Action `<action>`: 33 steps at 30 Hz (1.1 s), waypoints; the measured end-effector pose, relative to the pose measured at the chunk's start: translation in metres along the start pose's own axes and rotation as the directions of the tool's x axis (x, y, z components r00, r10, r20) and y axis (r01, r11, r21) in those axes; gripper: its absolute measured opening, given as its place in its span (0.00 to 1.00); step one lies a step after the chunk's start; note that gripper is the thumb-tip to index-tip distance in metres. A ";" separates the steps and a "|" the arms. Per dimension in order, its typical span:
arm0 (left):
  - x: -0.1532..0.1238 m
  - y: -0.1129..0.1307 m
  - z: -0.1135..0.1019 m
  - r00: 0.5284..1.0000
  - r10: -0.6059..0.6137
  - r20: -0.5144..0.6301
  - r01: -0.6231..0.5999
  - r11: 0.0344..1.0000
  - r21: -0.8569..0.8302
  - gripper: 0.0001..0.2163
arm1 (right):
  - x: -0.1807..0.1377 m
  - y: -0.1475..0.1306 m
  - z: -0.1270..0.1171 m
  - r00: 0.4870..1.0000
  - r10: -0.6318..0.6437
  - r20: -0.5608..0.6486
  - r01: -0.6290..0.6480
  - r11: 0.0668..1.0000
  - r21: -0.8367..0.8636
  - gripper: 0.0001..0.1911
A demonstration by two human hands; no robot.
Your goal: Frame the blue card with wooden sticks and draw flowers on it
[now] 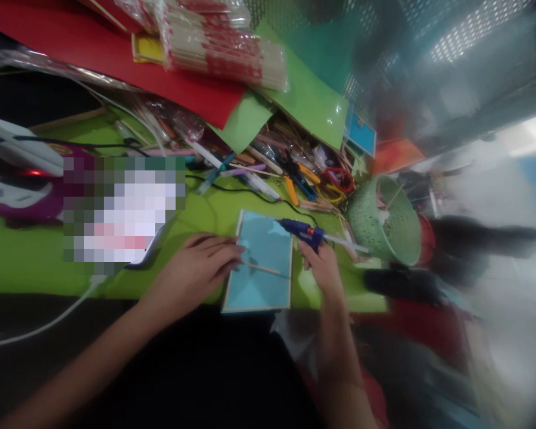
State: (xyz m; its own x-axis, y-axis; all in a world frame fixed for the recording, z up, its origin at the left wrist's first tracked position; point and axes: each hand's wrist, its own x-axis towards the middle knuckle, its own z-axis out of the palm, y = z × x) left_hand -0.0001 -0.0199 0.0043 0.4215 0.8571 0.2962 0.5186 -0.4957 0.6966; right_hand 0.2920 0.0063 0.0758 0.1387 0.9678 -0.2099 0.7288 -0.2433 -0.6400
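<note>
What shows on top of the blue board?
A thin stick extends from the left hand over the blue board; the glue gun overlaps its upper right in view. That hand hides the stick's left end.

Beyond your left hand (209,259), you have clear tabletop (201,214) between the phone (129,214) and the blue board (259,292). Past the board, the black cord (295,207) and orange-handled tool (290,189) obstruct forward reach; the green basket (361,214) limits passage rightward.
</note>
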 end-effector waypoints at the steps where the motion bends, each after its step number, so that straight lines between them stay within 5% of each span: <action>1: 0.000 0.000 0.000 1.000 0.000 0.004 0.000 1.000 0.002 0.11 | 0.000 -0.001 0.001 1.000 -0.003 0.005 0.003 1.000 0.001 0.25; 33: -0.002 -0.002 0.000 1.000 0.006 0.017 -0.006 1.000 0.011 0.09 | 0.009 -0.028 0.026 0.991 -0.079 0.110 0.073 0.996 0.054 0.22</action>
State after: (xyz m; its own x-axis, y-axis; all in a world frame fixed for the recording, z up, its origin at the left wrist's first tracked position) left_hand -0.0014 -0.0205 0.0024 0.4372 0.8516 0.2891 0.5245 -0.5026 0.6872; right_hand 0.2554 0.0203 0.0720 0.0065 0.9711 -0.2386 0.7000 -0.1748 -0.6924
